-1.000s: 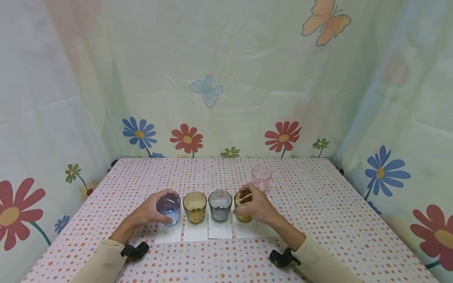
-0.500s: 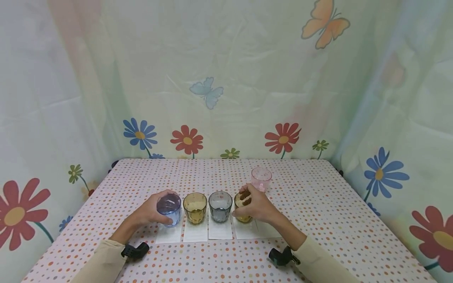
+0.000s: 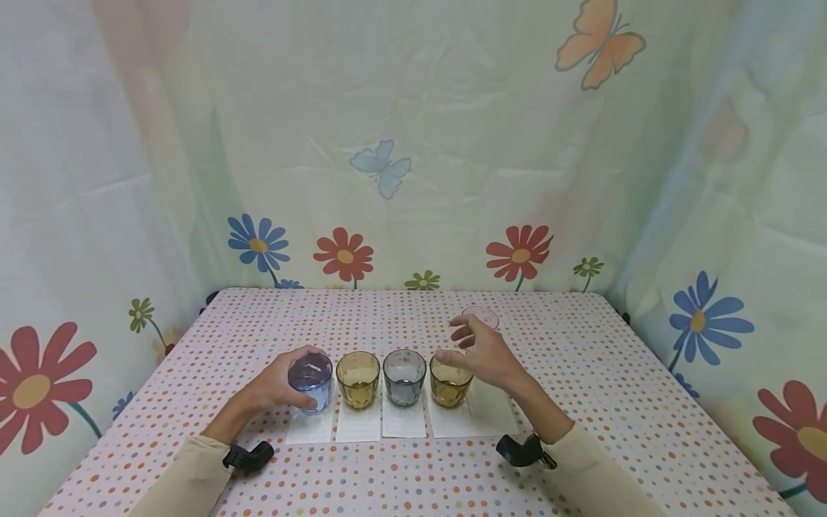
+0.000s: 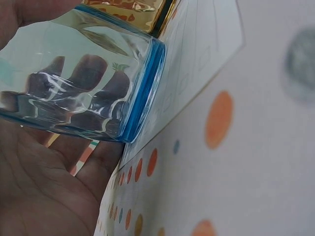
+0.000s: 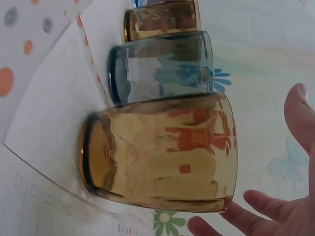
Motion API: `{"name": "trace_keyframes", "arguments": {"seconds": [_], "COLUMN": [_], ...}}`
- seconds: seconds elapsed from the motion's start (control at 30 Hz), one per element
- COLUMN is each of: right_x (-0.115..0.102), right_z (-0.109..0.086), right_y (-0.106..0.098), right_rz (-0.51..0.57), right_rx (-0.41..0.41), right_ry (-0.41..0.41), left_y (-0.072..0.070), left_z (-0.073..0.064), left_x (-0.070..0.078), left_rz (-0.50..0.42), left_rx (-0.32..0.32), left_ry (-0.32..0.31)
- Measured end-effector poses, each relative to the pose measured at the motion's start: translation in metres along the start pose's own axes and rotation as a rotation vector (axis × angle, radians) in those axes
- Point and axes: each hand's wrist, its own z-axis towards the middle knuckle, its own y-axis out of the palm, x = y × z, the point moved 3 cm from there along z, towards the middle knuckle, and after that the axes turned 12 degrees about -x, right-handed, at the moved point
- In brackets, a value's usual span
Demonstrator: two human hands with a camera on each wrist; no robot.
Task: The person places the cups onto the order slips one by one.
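Note:
My left hand (image 3: 270, 382) grips a blue glass tumbler (image 3: 316, 397) at the left end of a row; in the left wrist view the fingers show through its clear wall and the blue base (image 4: 145, 91) stands on paper. To its right are an amber tumbler (image 3: 358, 380), a grey one (image 3: 404, 380) and a second amber tumbler (image 3: 450, 391). Over that last one hovers my right hand (image 3: 491, 357), fingers spread and holding nothing. The right wrist view shows this amber tumbler (image 5: 162, 157) upright, with thumb and fingers apart around its rim.
White paper sheets (image 3: 403, 425) lie under the row. A pink glass (image 3: 486, 316) stands farther back, mostly hidden by my right hand. The table (image 3: 362, 481) has a dotted cloth, with printed curtains (image 3: 452, 100) behind and at the sides.
My right hand has let go of the right-hand amber tumbler and lifted slightly up and to the right, its fingers spreading. The left hand stays on the blue tumbler.

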Motion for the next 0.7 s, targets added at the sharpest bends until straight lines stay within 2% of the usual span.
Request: {"name": "trace_keyframes", "arguments": {"seconds": [0.2, 0.4, 0.7], "right_x": [0.003, 0.01, 0.008], "right_z": [0.005, 0.01, 0.013], "right_y": [-0.009, -0.009, -0.014], "right_rz": [0.018, 0.024, 0.052], "right_rx": [0.116, 0.163, 0.227], "right_ry": [0.021, 0.044, -0.017], "left_y": [0.001, 0.002, 0.0], "left_z": [0.001, 0.001, 0.002], "left_x": [-0.001, -0.002, -0.001], "left_rz": [0.001, 0.007, 0.023], "left_rx": [-0.013, -0.013, -0.002], "left_ry": [0.024, 0.019, 0.004]}}
